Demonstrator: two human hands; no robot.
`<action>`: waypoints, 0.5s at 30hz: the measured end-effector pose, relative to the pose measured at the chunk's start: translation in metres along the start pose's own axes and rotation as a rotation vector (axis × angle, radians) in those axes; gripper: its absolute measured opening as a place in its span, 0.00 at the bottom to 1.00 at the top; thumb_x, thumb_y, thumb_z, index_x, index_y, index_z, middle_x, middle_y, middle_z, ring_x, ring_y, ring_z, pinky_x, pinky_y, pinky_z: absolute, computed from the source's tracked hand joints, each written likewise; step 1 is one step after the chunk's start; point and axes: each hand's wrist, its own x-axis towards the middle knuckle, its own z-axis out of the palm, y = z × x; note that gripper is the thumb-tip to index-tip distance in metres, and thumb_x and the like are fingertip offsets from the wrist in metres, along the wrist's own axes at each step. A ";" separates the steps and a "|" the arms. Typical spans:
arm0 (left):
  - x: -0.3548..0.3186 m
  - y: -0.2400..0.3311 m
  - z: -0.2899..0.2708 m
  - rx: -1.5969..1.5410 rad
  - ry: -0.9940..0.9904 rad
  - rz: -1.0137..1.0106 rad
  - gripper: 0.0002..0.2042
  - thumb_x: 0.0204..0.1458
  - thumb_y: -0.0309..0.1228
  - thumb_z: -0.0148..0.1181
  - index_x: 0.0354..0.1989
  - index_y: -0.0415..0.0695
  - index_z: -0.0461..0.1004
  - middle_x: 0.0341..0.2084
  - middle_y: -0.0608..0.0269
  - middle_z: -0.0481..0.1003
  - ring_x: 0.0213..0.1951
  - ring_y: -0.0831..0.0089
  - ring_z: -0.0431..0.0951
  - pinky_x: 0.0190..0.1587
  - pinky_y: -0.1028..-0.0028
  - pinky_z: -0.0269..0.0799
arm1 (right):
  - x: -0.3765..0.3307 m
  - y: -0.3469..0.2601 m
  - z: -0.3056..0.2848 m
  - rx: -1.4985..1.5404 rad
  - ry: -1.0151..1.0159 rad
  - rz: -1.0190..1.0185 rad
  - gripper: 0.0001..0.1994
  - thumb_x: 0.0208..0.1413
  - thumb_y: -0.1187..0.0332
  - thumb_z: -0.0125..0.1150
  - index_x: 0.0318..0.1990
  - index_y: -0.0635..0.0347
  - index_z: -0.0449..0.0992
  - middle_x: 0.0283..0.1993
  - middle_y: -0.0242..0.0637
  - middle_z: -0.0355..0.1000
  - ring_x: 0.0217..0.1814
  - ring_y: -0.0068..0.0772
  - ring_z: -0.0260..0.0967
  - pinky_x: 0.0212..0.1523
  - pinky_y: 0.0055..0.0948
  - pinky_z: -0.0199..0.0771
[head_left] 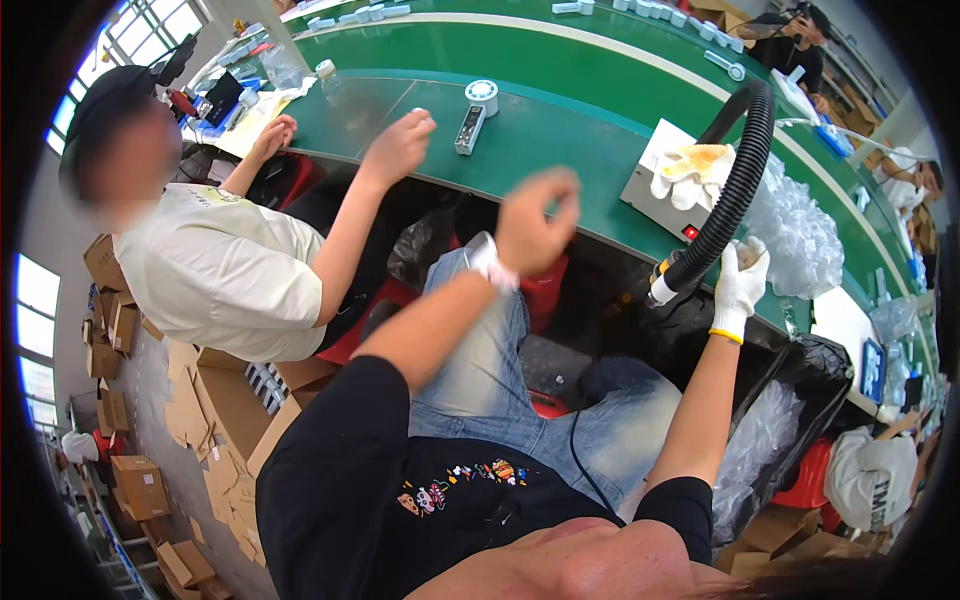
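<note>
My left hand (540, 220), bare and smeared by motion, hangs in front of the table edge. Its thumb stands apart from the curled fingers, and nothing shows between them. My right hand (740, 285) wears a white knit glove with a yellow cuff. Its fingers are curled in beside the black corrugated hose (722, 215); what they hold, if anything, is hidden. On the green table, beyond both hands, lies a pale blue handheld device (470, 128) with a round white head and a dark panel on its handle. Neither hand touches it.
A metal box (652, 185) carries a spare white glove (692, 172) and a lit red switch. Clear plastic bags (797, 230) are heaped to its right. Close on my left sits a co-worker (230, 270), hands above the table edge. A green conveyor (480, 50) runs behind.
</note>
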 end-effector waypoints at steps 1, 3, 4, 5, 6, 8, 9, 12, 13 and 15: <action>0.033 -0.030 -0.010 0.179 0.085 0.023 0.15 0.53 0.30 0.65 0.48 0.36 0.77 0.46 0.47 0.81 0.49 0.51 0.81 0.55 0.60 0.75 | 0.001 0.001 0.001 0.043 -0.005 -0.016 0.26 0.59 0.68 0.71 0.61 0.65 0.69 0.47 0.40 0.77 0.46 0.31 0.78 0.52 0.30 0.78; 0.097 -0.085 -0.030 0.695 0.124 -0.220 0.34 0.51 0.46 0.67 0.63 0.38 0.67 0.52 0.46 0.77 0.59 0.49 0.74 0.63 0.55 0.69 | 0.003 0.001 -0.002 0.123 -0.008 -0.046 0.26 0.60 0.70 0.69 0.63 0.65 0.66 0.46 0.40 0.76 0.45 0.31 0.78 0.52 0.31 0.79; 0.120 -0.106 -0.039 0.832 0.085 -0.377 0.38 0.51 0.48 0.68 0.65 0.39 0.64 0.54 0.45 0.76 0.61 0.48 0.73 0.64 0.54 0.68 | 0.003 -0.003 -0.003 0.124 -0.005 -0.051 0.26 0.60 0.70 0.69 0.63 0.65 0.66 0.46 0.40 0.76 0.45 0.31 0.78 0.52 0.31 0.79; 0.136 -0.124 -0.048 0.964 0.042 -0.536 0.41 0.50 0.51 0.69 0.67 0.39 0.61 0.57 0.44 0.75 0.64 0.47 0.71 0.65 0.53 0.67 | 0.000 -0.006 -0.003 0.261 -0.032 0.005 0.26 0.61 0.70 0.67 0.64 0.65 0.65 0.46 0.39 0.76 0.45 0.32 0.77 0.51 0.31 0.79; 0.145 -0.138 -0.049 0.956 -0.106 -0.699 0.42 0.51 0.52 0.69 0.67 0.39 0.59 0.58 0.43 0.75 0.64 0.46 0.71 0.64 0.53 0.68 | -0.007 -0.007 -0.008 0.384 -0.048 0.066 0.26 0.62 0.71 0.66 0.64 0.65 0.64 0.45 0.39 0.75 0.44 0.32 0.77 0.50 0.32 0.80; 0.148 -0.163 -0.063 0.946 -0.270 -0.854 0.43 0.51 0.52 0.70 0.68 0.40 0.57 0.59 0.42 0.75 0.64 0.46 0.72 0.64 0.53 0.69 | -0.033 -0.017 -0.013 0.599 -0.095 0.171 0.25 0.64 0.72 0.64 0.66 0.64 0.63 0.44 0.39 0.74 0.43 0.32 0.76 0.48 0.33 0.81; 0.144 -0.174 -0.075 0.919 -0.293 -0.810 0.42 0.51 0.52 0.70 0.67 0.40 0.57 0.59 0.41 0.75 0.61 0.45 0.75 0.62 0.53 0.71 | -0.057 -0.030 -0.013 0.692 -0.123 0.212 0.25 0.64 0.72 0.63 0.66 0.63 0.62 0.43 0.38 0.73 0.42 0.31 0.76 0.47 0.34 0.82; 0.125 -0.159 -0.048 0.696 -0.278 -0.502 0.39 0.54 0.48 0.70 0.66 0.40 0.58 0.52 0.40 0.79 0.46 0.50 0.85 0.48 0.58 0.81 | -0.137 -0.049 -0.025 0.839 -0.232 0.347 0.29 0.63 0.70 0.64 0.69 0.59 0.61 0.44 0.41 0.73 0.41 0.34 0.77 0.45 0.37 0.85; 0.112 -0.138 -0.044 0.446 -0.274 -0.457 0.36 0.56 0.45 0.69 0.66 0.41 0.57 0.51 0.43 0.79 0.43 0.56 0.85 0.43 0.61 0.82 | -0.159 -0.052 -0.027 0.871 -0.307 0.424 0.30 0.62 0.70 0.65 0.70 0.58 0.60 0.45 0.42 0.74 0.41 0.35 0.77 0.45 0.38 0.85; 0.067 -0.086 -0.031 -0.113 -0.263 -0.514 0.31 0.61 0.42 0.65 0.67 0.42 0.58 0.51 0.48 0.79 0.37 0.67 0.84 0.34 0.68 0.82 | -0.187 -0.063 -0.027 0.744 -0.514 0.586 0.31 0.61 0.68 0.66 0.71 0.56 0.61 0.45 0.43 0.74 0.44 0.38 0.77 0.43 0.38 0.85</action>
